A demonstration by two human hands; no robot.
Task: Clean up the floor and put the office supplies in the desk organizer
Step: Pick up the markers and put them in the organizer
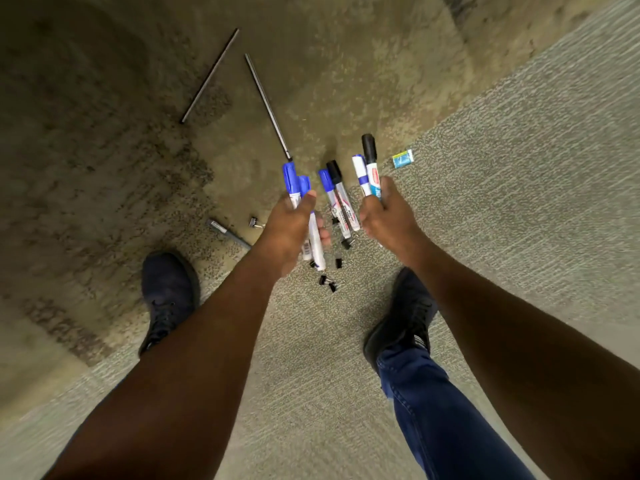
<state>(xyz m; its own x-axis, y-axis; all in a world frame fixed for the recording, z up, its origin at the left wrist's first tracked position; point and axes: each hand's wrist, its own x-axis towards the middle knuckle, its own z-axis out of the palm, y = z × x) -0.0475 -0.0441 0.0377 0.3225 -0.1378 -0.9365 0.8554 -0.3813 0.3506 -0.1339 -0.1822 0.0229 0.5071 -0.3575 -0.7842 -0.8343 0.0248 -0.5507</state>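
Note:
My left hand [289, 230] is closed around two blue-capped white markers [294, 183], caps pointing away from me. In my right hand [389, 216] are a black-capped marker [370, 157] and a blue-banded white marker [360, 173]. Two more markers, one blue-capped [327, 187] and one black-capped [337, 183], show between my hands over the carpet; whether they lie on the floor I cannot tell. Several small black binder clips [327, 282] are scattered on the carpet under my hands. A grey pen [227, 232] lies left of my left wrist. No desk organizer is in view.
Two long thin dark rods [211, 74] [268, 105] lie on the carpet ahead. A small blue-and-white eraser [403, 158] lies to the right. Another binder clip [254, 222] rests near the pen. My shoes [169, 296] [401, 317] stand on either side of the clips.

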